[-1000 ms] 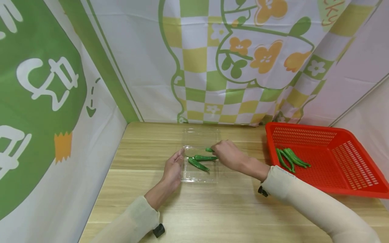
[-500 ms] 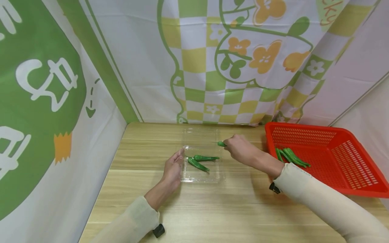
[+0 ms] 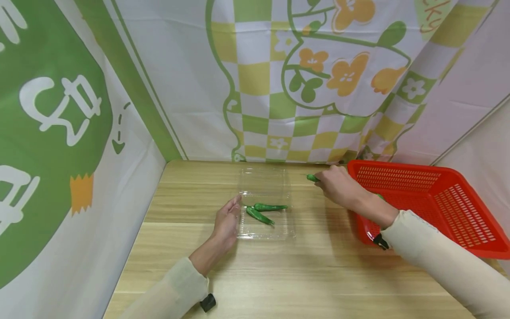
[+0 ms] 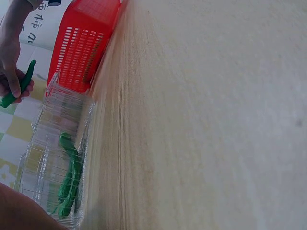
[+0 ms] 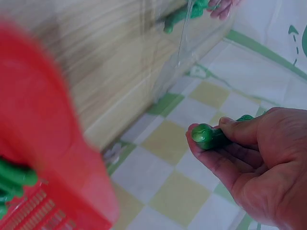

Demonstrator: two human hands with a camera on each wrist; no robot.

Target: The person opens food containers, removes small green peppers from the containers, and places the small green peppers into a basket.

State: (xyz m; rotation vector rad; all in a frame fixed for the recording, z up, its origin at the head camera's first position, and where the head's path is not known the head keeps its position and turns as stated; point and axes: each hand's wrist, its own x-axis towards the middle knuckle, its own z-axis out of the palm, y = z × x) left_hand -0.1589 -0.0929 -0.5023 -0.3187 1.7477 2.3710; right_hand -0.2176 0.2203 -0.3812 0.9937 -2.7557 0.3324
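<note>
My right hand point(image 3: 338, 184) pinches a green chili pepper point(image 5: 211, 137) between thumb and fingers, raised between the clear plastic box point(image 3: 264, 232) and the red basket. The box stands with its lid point(image 3: 263, 179) folded back toward the curtain. Inside lie two green peppers point(image 3: 271, 207), their ends close together at the left. My left hand point(image 3: 226, 225) rests along the box's left side, its fingers extended against the wall. In the left wrist view the right hand point(image 4: 10, 69) holds the pepper above the far end of the box, and only a corner of the left hand shows.
The red basket point(image 3: 398, 165) stands at the right on the wooden table point(image 3: 255, 283). More green peppers point(image 5: 14, 179) lie in it, mostly hidden behind my right arm in the head view. A printed curtain point(image 3: 275, 106) hangs along the table's back edge.
My right hand has moved right and back, away from the box toward the basket, carrying the pepper. The left hand and the two peppers in the box have stayed in place.
</note>
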